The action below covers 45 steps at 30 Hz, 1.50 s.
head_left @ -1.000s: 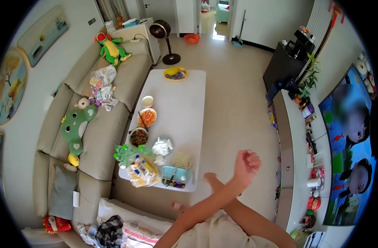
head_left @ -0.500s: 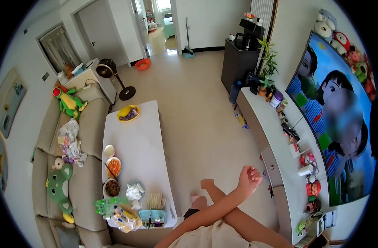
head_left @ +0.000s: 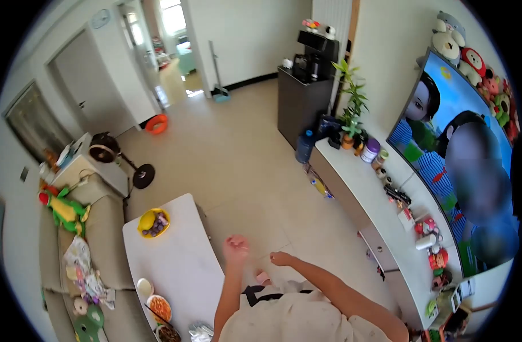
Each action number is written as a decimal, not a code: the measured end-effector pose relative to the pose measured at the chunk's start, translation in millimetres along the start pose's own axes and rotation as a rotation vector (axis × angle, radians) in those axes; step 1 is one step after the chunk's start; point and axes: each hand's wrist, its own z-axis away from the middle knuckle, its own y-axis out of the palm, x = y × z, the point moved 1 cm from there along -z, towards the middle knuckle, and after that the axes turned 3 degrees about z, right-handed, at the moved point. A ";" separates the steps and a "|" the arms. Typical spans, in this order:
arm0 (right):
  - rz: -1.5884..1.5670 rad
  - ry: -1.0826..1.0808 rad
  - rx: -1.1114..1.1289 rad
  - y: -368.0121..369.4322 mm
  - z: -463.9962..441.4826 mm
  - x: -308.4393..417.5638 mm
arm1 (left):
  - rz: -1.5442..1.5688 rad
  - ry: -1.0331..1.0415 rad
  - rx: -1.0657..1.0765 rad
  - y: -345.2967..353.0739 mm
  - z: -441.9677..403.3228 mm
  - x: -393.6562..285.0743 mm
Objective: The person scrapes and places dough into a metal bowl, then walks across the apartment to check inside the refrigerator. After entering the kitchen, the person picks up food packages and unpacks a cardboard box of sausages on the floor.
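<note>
My left hand (head_left: pixel 236 248) is raised in front of my body, just right of the white table's edge. Its fingers are curled in, with nothing showing in them. To its right, my right hand (head_left: pixel 281 259) is also closed, bent at the wrist, and I see nothing in it. The two hands are apart and touch no object. Nearest to the left hand is the white table (head_left: pixel 181 251), which bears a yellow fruit bowl (head_left: pixel 165 228) with grapes and yellow fruit. A white cup (head_left: pixel 145 286) and a dish of orange-red food (head_left: pixel 159 309) stand at its left edge.
A beige sofa (head_left: pixel 110 251) with plush toys runs along the left. On the right is a long white TV cabinet (head_left: pixel 352 171) with small items, below a large TV (head_left: pixel 438 142). A black floor fan (head_left: pixel 142 175), an orange basin (head_left: pixel 156 124) and a water bottle (head_left: pixel 304 147) stand farther off.
My crossed forearms have come apart; the left hand has swung from the right side over to the left. The view has tilted up and turned, so less of the table's near end shows.
</note>
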 end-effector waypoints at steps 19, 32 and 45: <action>-0.769 1.168 0.049 -118.5 -134.4 -189.0 | 0.009 0.014 -0.308 139.0 -375.0 -91.7; -1.077 0.576 -0.363 -451.4 -565.5 -222.7 | -0.013 0.108 -0.341 307.4 -681.5 -162.8; -1.267 0.759 -0.736 -590.6 -696.1 -309.7 | -0.375 -0.391 -0.429 470.4 -1063.5 -48.8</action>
